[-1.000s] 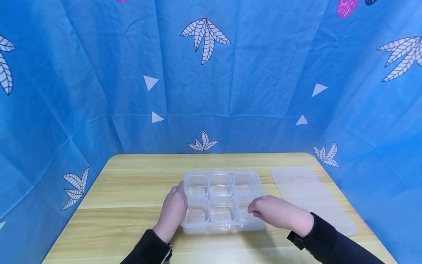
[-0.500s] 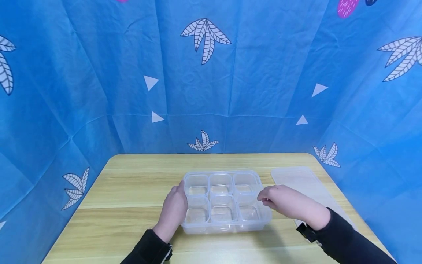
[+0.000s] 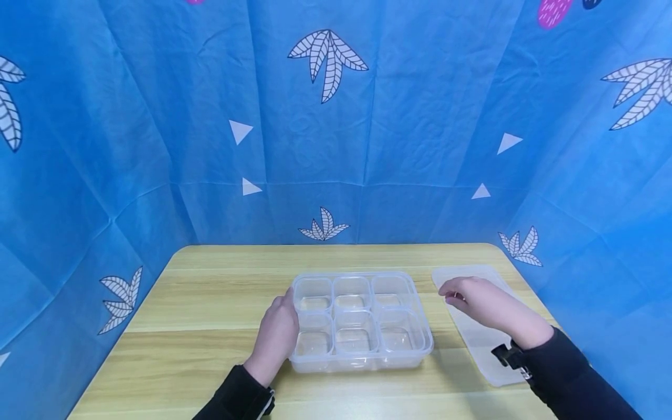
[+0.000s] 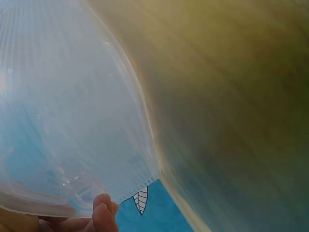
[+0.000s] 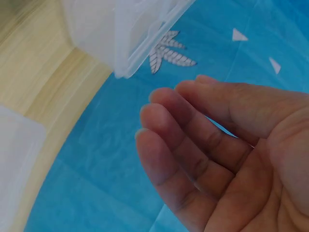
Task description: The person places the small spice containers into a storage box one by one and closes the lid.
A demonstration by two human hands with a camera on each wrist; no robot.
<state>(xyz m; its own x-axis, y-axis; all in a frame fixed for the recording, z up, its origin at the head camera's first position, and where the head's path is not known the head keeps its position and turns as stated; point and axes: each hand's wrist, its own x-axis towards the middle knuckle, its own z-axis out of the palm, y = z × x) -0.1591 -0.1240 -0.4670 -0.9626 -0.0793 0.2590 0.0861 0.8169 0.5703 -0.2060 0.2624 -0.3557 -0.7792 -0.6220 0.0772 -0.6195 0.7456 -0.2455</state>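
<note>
The right hand (image 3: 480, 300) has left the container (image 3: 362, 363).

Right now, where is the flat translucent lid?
In the head view, the flat translucent lid lies at the right of the table, right of the six-compartment box, partly hidden by the right hand.

Clear plastic box (image 3: 361, 363), upright, six open compartments; translucent panel (image 3: 488, 347) flat, right.

The head view is bright, the table (image 3: 362, 391) glaring at six o'clock, softly shadowed at five; left-wrist looks dim, perhaps motion-blurred.
</note>
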